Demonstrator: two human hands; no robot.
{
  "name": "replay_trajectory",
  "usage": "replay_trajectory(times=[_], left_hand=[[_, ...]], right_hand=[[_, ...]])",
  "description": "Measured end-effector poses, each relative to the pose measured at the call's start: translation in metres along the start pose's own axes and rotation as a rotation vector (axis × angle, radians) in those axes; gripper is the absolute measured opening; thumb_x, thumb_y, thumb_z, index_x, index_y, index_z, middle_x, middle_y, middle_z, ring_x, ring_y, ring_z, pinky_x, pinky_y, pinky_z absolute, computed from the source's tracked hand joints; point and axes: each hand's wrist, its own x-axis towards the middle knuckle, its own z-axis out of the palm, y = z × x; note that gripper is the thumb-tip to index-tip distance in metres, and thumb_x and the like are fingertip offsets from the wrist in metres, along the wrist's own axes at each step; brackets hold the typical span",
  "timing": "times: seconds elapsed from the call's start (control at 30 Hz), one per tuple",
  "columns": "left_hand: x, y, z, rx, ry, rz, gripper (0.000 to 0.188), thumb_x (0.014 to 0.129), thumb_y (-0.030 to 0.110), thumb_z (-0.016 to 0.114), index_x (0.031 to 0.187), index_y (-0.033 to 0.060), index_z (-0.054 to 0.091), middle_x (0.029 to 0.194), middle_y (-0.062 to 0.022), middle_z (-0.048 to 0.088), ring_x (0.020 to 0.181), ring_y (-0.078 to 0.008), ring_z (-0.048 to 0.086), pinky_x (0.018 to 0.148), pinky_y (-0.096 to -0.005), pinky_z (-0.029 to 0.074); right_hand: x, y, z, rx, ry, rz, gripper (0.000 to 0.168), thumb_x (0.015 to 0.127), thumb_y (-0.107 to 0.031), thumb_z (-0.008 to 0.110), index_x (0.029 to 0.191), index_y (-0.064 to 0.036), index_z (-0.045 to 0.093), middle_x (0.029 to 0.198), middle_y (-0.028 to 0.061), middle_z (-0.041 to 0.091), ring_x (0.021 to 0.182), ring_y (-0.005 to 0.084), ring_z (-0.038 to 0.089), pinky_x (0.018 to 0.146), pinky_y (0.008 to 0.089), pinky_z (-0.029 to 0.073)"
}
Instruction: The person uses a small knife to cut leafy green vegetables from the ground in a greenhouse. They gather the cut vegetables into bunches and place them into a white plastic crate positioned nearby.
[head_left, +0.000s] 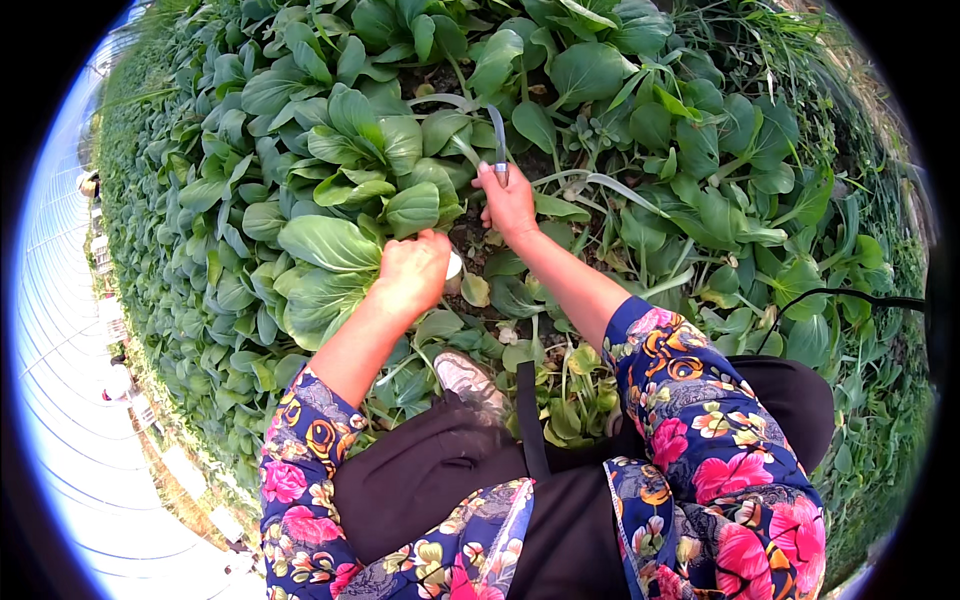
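My left hand (414, 271) is closed around a head of bok choy (330, 241). Its broad leaves spread out to the left of my fist, and a pale stem end (454, 265) shows on the other side. In my right hand (508, 204) is a small knife (498, 135) with a curved metal blade and a wooden handle. The blade points away from me, up among the standing leaves. Most of the handle is hidden by my fingers. Between my hands is a patch of dark soil (477, 238) with a yellowed leaf (475, 289) on it.
Dense bok choy plants (225, 150) fill the bed ahead and to the left. Loose leaves and plants (697, 217) lie to the right, near a thin black cord (847, 294). My shoe (469, 381) stands among the leaves. At far left are a ribbed greenhouse cover (67, 360) and pale crates (184, 471).
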Motion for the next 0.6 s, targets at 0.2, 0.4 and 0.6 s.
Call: replay_trajectory(times=[0.2,0.4,0.6], left_hand=[[-0.006,-0.037,-0.003,-0.123,0.113,-0.197,0.078,0.066,0.007,0.06,0.137,0.0109,0.027,0.096,-0.0235,0.062,0.082,-0.0378,0.063,0.069,-0.0467,0.05],[-0.018,-0.066,0.005,-0.258,0.11,-0.358,0.086,0.07,0.011,0.057,0.144,0.016,0.014,0.105,-0.0229,0.061,0.091,-0.0383,0.061,0.078,-0.0465,0.048],[-0.022,-0.079,0.01,-0.396,0.113,-0.456,0.078,0.068,0.012,0.058,0.14,0.0081,0.028,0.112,-0.0233,0.058,0.099,-0.0357,0.058,0.085,-0.0418,0.046]], right_hand=[[-0.085,0.097,-0.01,-0.373,-0.033,-0.132,0.03,0.09,-0.032,0.055,0.082,-0.004,0.047,0.064,0.0035,0.05,0.055,0.0148,0.053,0.054,0.0331,0.043],[-0.106,0.076,0.007,-0.661,-0.429,-0.112,0.036,0.086,-0.038,0.057,0.089,-0.003,0.049,0.074,0.0193,0.061,0.073,0.041,0.058,0.066,0.0457,0.046],[-0.078,0.068,0.017,-0.713,-0.458,-0.139,0.036,0.085,-0.039,0.057,0.089,-0.004,0.05,0.074,0.0186,0.062,0.072,0.0398,0.06,0.066,0.0466,0.047]])
